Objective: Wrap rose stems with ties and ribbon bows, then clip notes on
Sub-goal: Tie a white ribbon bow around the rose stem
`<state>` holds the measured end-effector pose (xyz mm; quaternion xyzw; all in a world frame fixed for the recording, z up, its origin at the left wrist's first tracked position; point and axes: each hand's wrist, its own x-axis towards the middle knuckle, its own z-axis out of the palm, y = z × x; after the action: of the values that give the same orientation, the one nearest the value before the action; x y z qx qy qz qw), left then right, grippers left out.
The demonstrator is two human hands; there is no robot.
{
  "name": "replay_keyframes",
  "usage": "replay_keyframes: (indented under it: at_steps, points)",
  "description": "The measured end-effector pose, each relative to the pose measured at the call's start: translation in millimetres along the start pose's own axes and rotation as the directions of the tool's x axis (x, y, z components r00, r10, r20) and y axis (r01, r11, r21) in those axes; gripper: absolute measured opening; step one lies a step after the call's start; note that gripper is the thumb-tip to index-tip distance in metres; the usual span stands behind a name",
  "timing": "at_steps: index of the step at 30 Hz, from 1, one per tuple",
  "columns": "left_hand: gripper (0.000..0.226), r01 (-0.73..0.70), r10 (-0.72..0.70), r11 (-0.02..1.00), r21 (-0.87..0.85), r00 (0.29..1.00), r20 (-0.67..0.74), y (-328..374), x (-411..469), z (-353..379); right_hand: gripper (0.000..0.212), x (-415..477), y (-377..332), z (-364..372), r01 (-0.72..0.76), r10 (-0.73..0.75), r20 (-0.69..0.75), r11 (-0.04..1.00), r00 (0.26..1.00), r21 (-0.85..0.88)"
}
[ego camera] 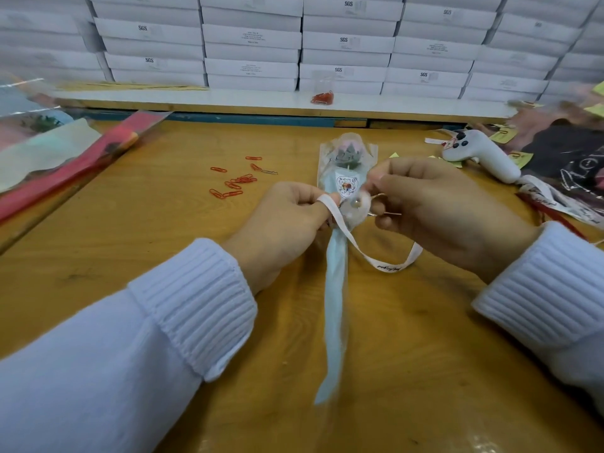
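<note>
Ribbon (387,266) between left hand (281,220) and right hand (438,207), across wrapped rose (335,282).

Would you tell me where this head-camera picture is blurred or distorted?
Head view: wide-angle distortion bows the stacked boxes; both side edges smear, blurring the wrapped flowers at left; motion blur softens the ribbon between the left hand and right hand; the paper clips look sharp.

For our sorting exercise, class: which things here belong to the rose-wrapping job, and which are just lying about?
Job: wrapped rose; white ribbon, held by left hand and right hand; red paper clips; yellow notes.
Lying about: stacked white boxes; white handheld device.
</note>
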<state>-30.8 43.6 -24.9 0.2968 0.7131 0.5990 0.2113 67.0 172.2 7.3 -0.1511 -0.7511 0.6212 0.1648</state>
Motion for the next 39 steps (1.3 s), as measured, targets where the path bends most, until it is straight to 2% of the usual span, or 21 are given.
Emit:
replay_keyframes:
  at_steps: [2, 4, 5, 6, 8, 10, 12, 13, 15, 17, 19, 20, 21, 23, 25, 27, 28, 30, 31, 34, 39]
  points:
    - [0.029, -0.004, 0.004, 1.000, 0.001, 1.000, -0.008, -0.2, 0.2, 0.0, 0.021, 0.3, -1.6, -1.8, -0.114, 0.101, 0.076, 0.972, 0.992, 0.206]
    - [0.027, -0.004, 0.004, 1.000, 0.005, 1.000, -0.009, -0.2, 0.4, 0.3, 0.013, -0.6, -3.0, -3.6, -0.152, 0.125, 0.138, 0.967, 0.982, 0.203]
    - [0.027, -0.009, 0.009, 1.000, 0.007, 1.000, -0.007, -0.2, 0.5, 0.4, 0.016, -1.8, -3.7, -4.7, -0.122, 0.107, 0.146, 0.987, 0.984, 0.101]
    - [0.027, -0.016, 0.016, 1.000, 0.008, 1.000, -0.004, -0.4, 0.4, 0.4, 0.031, -3.2, -4.7, -5.2, -0.069, 0.078, 0.143, 0.995, 0.987, -0.070]
    - [0.027, -0.022, 0.022, 1.000, 0.007, 1.000, -0.005, -0.8, 0.2, 0.2, 0.049, -6.6, -4.6, -4.0, 0.049, 0.019, 0.162, 0.911, 0.987, -0.409]
    - [0.025, -0.018, 0.019, 1.000, 0.012, 1.000, -0.023, -0.9, 0.2, 0.3, 0.033, -7.2, -3.8, -2.1, 0.101, -0.004, 0.193, 0.863, 0.981, -0.495]
    - [0.024, -0.015, 0.016, 1.000, 0.015, 0.999, -0.043, -0.6, 0.6, 0.5, 0.007, -4.6, -3.4, -2.5, 0.036, 0.024, 0.191, 0.951, 0.981, -0.306]
    - [0.024, -0.010, 0.011, 1.000, 0.009, 0.998, -0.055, -0.4, 1.0, 0.6, 0.008, -2.6, -2.9, -4.3, -0.023, 0.056, 0.206, 0.987, 0.977, -0.157]
    - [0.025, -0.001, 0.002, 1.000, 0.009, 0.996, -0.084, 0.0, 1.3, 0.2, 0.012, 0.0, -4.4, -12.7, -0.161, 0.125, 0.294, 0.982, 0.948, 0.102]
    - [0.026, 0.004, -0.002, 1.000, 0.013, 0.995, -0.099, 0.4, 1.1, -0.2, 0.016, 2.0, -6.8, -25.2, -0.254, 0.179, 0.367, 0.953, 0.913, 0.167]
    - [0.024, 0.012, -0.012, 1.000, 0.004, 0.993, -0.114, 0.6, 1.5, -0.1, 0.025, 6.1, -9.0, -39.0, -0.263, 0.256, 0.282, 0.965, 0.924, -0.014]
    - [0.023, 0.017, -0.016, 1.000, 0.000, 0.992, -0.122, 0.8, 1.7, 0.1, 0.031, 7.9, -9.8, -44.4, -0.231, 0.270, 0.156, 0.945, 0.950, -0.232]
    - [0.023, 0.018, -0.019, 1.000, -0.002, 0.992, -0.127, 0.9, 1.6, 0.4, 0.036, 9.7, -9.6, -48.7, -0.212, 0.242, 0.002, 0.854, 0.970, -0.476]
    - [0.023, 0.018, -0.017, 1.000, 0.007, 0.992, -0.129, 1.2, 1.2, 1.1, 0.039, 13.3, -6.1, -51.8, -0.215, 0.064, -0.226, 0.628, 0.972, -0.748]
    - [0.023, 0.017, -0.015, 1.000, 0.015, 0.993, -0.119, 1.5, 0.5, 1.5, 0.039, 14.3, -3.1, -48.5, -0.156, -0.105, -0.265, 0.582, 0.959, -0.798]
    - [0.021, 0.013, -0.011, 1.000, 0.014, 0.994, -0.109, 1.5, 0.1, 1.5, 0.029, 10.8, -4.2, -38.8, -0.031, -0.228, -0.225, 0.633, 0.947, -0.774]
    - [0.020, 0.011, -0.010, 1.000, 0.008, 0.994, -0.105, 1.4, 0.1, 1.5, 0.021, 8.2, -6.6, -31.9, 0.039, -0.234, -0.176, 0.698, 0.956, -0.715]
    - [0.018, 0.005, -0.005, 1.000, -0.004, 0.995, -0.103, 0.9, 0.4, 1.5, 0.015, 0.3, -10.7, -14.7, 0.089, -0.111, -0.017, 0.864, 0.994, -0.496]
    - [0.017, 0.001, -0.002, 1.000, -0.014, 0.995, -0.102, 0.8, 0.4, 1.4, 0.018, -3.4, -10.3, -7.2, 0.063, -0.042, 0.056, 0.899, 0.998, -0.434]
    - [0.014, -0.006, 0.003, 0.999, -0.034, 0.996, -0.090, 1.0, 0.2, 0.9, 0.026, -6.0, -3.5, 5.8, 0.012, 0.049, 0.127, 0.899, 0.991, -0.437]
    - [0.012, -0.006, 0.003, 0.999, -0.041, 0.997, -0.076, 1.0, 1.1, 0.9, 0.021, -0.8, 0.2, 5.4, 0.040, 0.009, 0.105, 0.885, 0.994, -0.463]
